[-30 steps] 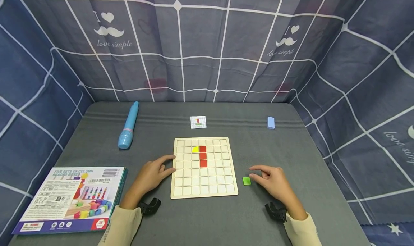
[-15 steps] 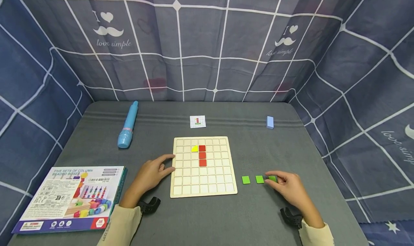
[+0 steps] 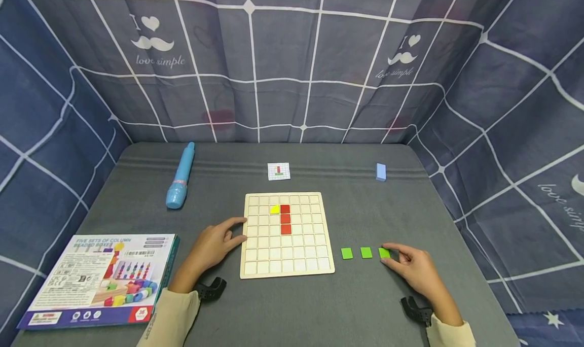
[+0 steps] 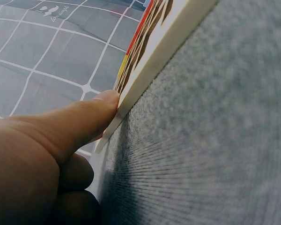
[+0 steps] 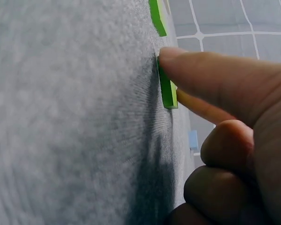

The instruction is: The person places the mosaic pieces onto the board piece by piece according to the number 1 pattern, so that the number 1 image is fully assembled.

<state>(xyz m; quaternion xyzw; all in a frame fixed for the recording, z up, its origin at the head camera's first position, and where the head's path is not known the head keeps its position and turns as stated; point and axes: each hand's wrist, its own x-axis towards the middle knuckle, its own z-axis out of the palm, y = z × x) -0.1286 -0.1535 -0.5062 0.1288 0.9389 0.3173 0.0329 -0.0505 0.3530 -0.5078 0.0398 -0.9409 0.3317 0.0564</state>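
Observation:
My left hand [image 3: 215, 250] touches the left edge of a pale wooden grid board [image 3: 292, 261], thumb and index finger spread apart; the left wrist view shows the thumb [image 4: 91, 112] against the board's side. On the board, several red squares [image 3: 285, 219] form a column, with a yellow piece [image 3: 275, 210] left of the top one. Right of the board lies a row of green tiles: a near one [image 3: 347, 253], a middle one [image 3: 366, 252] and a far-right green tile [image 3: 384, 253]. My right hand [image 3: 412, 266] pinches that last tile, flat on the table, between thumb and index finger.
Behind the board lies a small pattern card [image 3: 279, 171]. A blue block [image 3: 380, 172] is at the back right. A blue microphone-shaped object [image 3: 181, 177] lies at the back left, and a boxed toy set [image 3: 98, 281] at the front left. Patterned curtains [image 3: 283, 47] enclose the table.
My right hand has moved right, from beside the near green tile to the far-right one. The middle and far-right tiles have come into view. My left hand stays at the board's edge.

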